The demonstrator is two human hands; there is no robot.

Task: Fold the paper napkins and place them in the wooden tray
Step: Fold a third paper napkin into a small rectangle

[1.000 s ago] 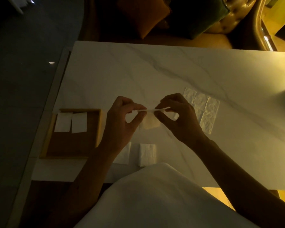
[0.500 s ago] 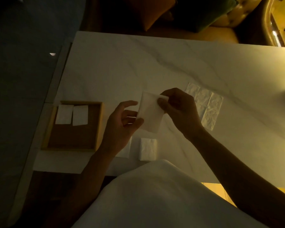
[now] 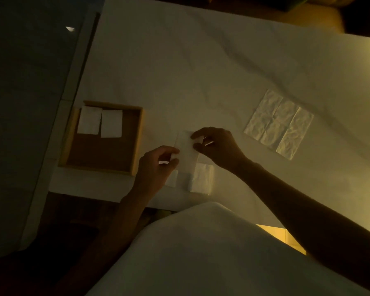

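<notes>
A folded white napkin [image 3: 186,148] is held between both hands just above the table, right of the wooden tray [image 3: 137,144]. My right hand [image 3: 218,146] pinches its upper right edge. My left hand [image 3: 158,165] grips its lower left corner. Two folded napkins [image 3: 89,120] [image 3: 111,123] lie side by side in the tray's far part. Another folded napkin [image 3: 202,178] rests near the table's front edge, and a further one [image 3: 172,178] shows partly under my left hand. An unfolded, creased napkin [image 3: 279,123] lies flat to the right.
The white marble table [image 3: 201,60] ends at a front edge close to my white-clothed body. The tray sits near the table's left edge, with dark floor beyond. Dim warm light comes from the right.
The napkin went from a thin strip stretched between both hands to a flat rectangle, and both hands moved it lower and leftward toward the tray. The camera tilted down.
</notes>
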